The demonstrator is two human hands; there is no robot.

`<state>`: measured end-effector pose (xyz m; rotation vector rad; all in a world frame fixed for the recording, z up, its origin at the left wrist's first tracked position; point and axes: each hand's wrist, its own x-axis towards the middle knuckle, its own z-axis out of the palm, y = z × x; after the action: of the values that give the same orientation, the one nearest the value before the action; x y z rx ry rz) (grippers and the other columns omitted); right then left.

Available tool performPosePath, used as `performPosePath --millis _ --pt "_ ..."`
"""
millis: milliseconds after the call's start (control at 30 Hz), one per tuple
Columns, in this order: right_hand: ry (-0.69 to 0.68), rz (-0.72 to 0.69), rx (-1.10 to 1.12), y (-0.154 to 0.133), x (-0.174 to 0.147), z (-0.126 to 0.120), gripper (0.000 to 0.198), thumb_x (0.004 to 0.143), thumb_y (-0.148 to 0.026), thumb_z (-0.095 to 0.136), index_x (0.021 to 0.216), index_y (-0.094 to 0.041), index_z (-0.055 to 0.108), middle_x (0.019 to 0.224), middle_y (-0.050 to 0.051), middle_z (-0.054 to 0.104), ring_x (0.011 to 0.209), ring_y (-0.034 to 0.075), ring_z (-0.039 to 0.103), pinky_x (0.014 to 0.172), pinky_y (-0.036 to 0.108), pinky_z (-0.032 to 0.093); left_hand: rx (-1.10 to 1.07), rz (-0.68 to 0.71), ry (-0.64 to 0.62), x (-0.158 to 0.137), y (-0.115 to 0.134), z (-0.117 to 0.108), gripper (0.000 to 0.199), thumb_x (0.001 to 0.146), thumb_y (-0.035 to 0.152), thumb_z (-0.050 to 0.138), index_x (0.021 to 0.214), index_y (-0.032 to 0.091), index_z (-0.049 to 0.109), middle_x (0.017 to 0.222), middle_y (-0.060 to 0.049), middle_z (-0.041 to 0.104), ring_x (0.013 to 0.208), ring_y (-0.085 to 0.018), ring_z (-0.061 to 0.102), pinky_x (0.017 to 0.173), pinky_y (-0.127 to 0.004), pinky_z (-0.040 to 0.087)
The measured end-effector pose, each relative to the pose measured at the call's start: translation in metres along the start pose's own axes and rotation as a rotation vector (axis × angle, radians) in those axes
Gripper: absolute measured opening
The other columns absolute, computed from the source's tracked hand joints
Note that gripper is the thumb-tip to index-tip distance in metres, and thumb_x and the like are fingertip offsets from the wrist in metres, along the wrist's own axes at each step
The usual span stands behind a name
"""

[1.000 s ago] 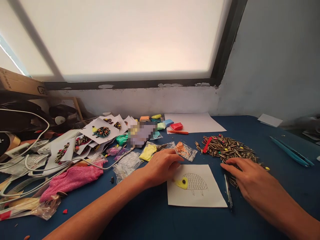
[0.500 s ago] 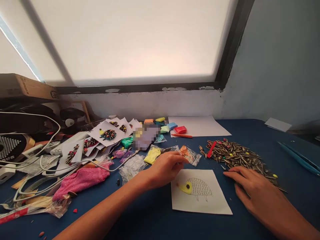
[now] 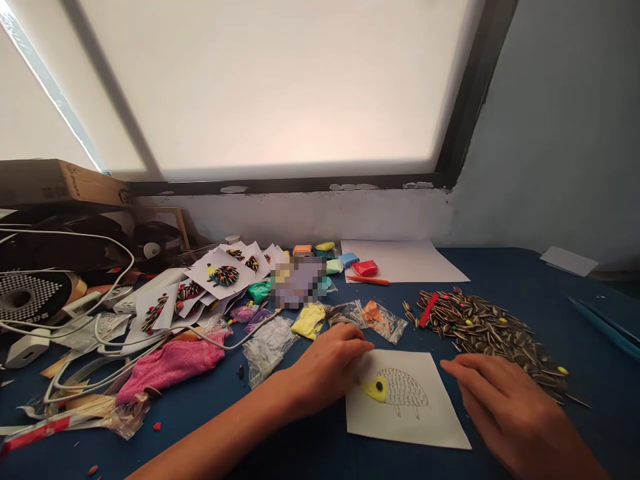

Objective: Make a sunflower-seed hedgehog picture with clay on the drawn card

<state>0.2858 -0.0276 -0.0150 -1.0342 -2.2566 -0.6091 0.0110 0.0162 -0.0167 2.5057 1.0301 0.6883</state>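
Note:
A white sheet of paper (image 3: 440, 420) bears a line-drawn hedgehog (image 3: 403, 388), its face filled with yellow clay and a dark eye. My left hand (image 3: 335, 363) is at the sheet's upper left corner, close to the hedgehog's snout. Its fingers are curled together; what they may hold is hidden. On the right, my right hand (image 3: 510, 400) hovers between the sheet and a heap of striped sunflower seeds (image 3: 490, 327). Its thumb and forefinger look slightly apart and nothing shows between them, though the hand is a little blurred.
Packets of yellow clay (image 3: 310, 321) and orange clay (image 3: 376, 315) lie behind the sheet. Farther back are a red clay block (image 3: 365, 268) and large white paper (image 3: 405, 259). Seed-covered cards (image 3: 223, 273), a pink cloth (image 3: 175, 363) and white cables (image 3: 107, 347) crowd the left.
My right hand has drawn back from the seed heap, slightly toward the sheet. My left hand has shifted slightly down along the sheet's left edge. The view has tilted a little.

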Motion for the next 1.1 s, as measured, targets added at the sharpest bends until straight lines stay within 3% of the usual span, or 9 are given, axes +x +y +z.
performPosePath --millis 167,467,633,767,933,1100 --pt "0.042 -0.075 0.091 -0.013 0.005 0.0 0.021 0.093 -0.014 0.048 0.097 -0.018 0.068 0.083 0.005 0.07 0.074 0.016 0.066 0.074 0.027 0.051 -0.036 0.039 0.063 -0.007 -0.001 0.01 0.027 0.095 0.01 0.044 0.098 0.014 0.07 0.105 -0.011 0.064 0.095 -0.02 0.058 0.085 -0.031 0.052" --pt "-0.058 0.024 0.193 0.001 -0.019 0.012 0.026 0.094 -0.019 0.049 0.115 -0.02 0.065 0.09 0.003 0.071 0.079 0.017 0.065 0.08 0.032 0.049 -0.042 0.027 0.067 -0.009 -0.003 0.015 0.027 0.09 0.006 0.049 0.104 0.015 0.07 0.108 -0.011 0.063 0.097 -0.021 0.055 0.086 -0.033 0.052" --pt "-0.086 0.033 0.214 0.002 -0.025 0.017 0.025 0.096 -0.021 0.048 0.114 -0.021 0.065 0.089 0.003 0.071 0.078 0.019 0.066 0.081 0.033 0.047 -0.026 0.046 0.081 -0.008 -0.001 0.013 0.029 0.09 0.005 0.048 0.106 0.014 0.07 0.107 -0.012 0.065 0.096 -0.022 0.057 0.085 -0.034 0.053" --pt "-0.086 0.066 0.211 0.0 -0.024 0.016 0.025 0.098 -0.024 0.046 0.118 -0.022 0.062 0.091 0.004 0.071 0.08 0.019 0.066 0.082 0.034 0.046 -0.027 0.036 0.155 -0.01 -0.006 0.016 0.03 0.094 0.011 0.044 0.108 0.014 0.07 0.117 -0.013 0.065 0.112 -0.025 0.056 0.097 -0.04 0.051" --pt "-0.063 0.055 0.208 -0.004 -0.017 0.009 0.021 0.098 -0.023 0.047 0.111 -0.021 0.063 0.086 0.003 0.072 0.074 0.018 0.066 0.082 0.034 0.047 0.001 -0.038 0.199 -0.012 -0.014 0.021 0.038 0.091 0.008 0.044 0.122 0.016 0.064 0.138 -0.014 0.055 0.133 -0.027 0.046 0.108 -0.051 0.043" --pt "-0.017 0.065 0.231 -0.009 0.001 -0.004 0.015 0.095 -0.021 0.051 0.099 -0.023 0.066 0.078 -0.001 0.07 0.069 0.014 0.065 0.073 0.027 0.049 0.024 0.008 0.156 0.005 -0.01 0.01 0.038 0.093 0.008 0.042 0.125 0.016 0.061 0.135 -0.013 0.058 0.128 -0.023 0.051 0.108 -0.044 0.044"
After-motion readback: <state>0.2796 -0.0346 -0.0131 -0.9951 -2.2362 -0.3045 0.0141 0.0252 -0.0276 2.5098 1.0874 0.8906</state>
